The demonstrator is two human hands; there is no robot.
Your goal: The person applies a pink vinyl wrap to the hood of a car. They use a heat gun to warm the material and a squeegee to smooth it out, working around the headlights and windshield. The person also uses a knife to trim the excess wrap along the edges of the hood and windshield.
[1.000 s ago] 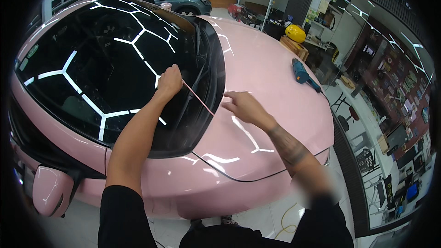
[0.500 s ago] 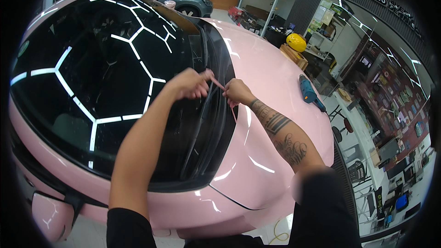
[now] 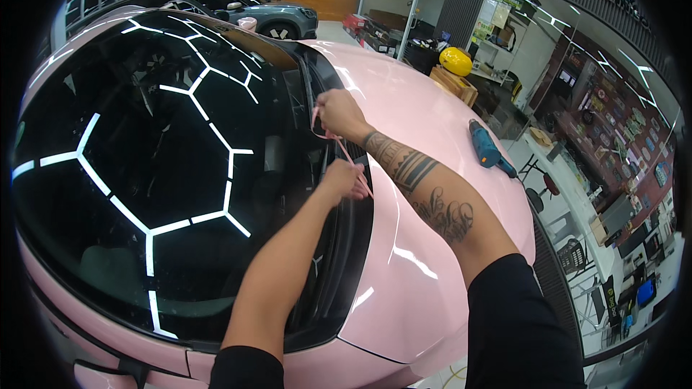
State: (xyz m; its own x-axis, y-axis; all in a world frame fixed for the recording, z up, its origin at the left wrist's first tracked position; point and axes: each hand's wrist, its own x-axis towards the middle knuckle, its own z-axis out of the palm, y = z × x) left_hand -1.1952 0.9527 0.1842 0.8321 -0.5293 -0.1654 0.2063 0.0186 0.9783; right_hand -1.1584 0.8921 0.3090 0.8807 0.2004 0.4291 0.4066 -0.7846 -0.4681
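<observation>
Plainly, you were working at the rear edge of the pink hood [image 3: 447, 162], with both arms reaching over the base of the windshield [image 3: 187, 187]. Your right hand [image 3: 342, 114], the one on the tattooed forearm, was clenched on a thin pink strip [image 3: 345, 152], part of which hung in a small loop beside your fingers. From that fist the strip slanted down past your left hand to the hood's rear edge, just beside the black cowl [image 3: 352, 252]. Your left hand [image 3: 343, 179] was nearer to you, below the right, its fingers curled close beside the strip; whether they gripped it or only lay against it, you could not have told from this view. Your two hands were near each other but apart.

Farther over on the hood, well apart from your hands, a teal heat gun [image 3: 488, 148] lay on its side. Beyond the car, a yellow rounded object [image 3: 455, 61] sat on a wooden crate [image 3: 455, 87], and a grey-blue car [image 3: 277, 16] was parked in the background. Off to your right, a long white counter [image 3: 559, 171] stood behind the glass, with a dark chair [image 3: 573, 256] near it.
</observation>
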